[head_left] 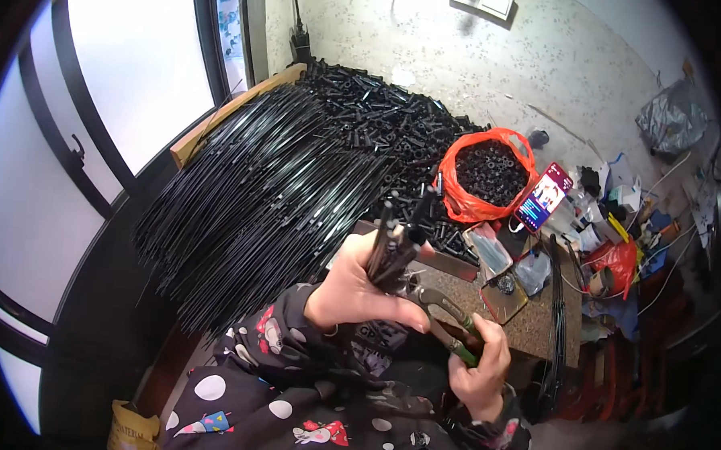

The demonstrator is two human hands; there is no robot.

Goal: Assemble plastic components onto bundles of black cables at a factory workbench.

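Right hand (483,367) squeezes pliers (445,317); orange bag (485,172) beyond.

orange bag (468,199) of black parts, lit phone (543,198)

Glossy black plastic rods (257,196), crinkled orange plastic bag (466,199).

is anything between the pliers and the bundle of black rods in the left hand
Nothing visible: the pliers, gripped by the right hand, meet the base of the black rods just past the left hand.
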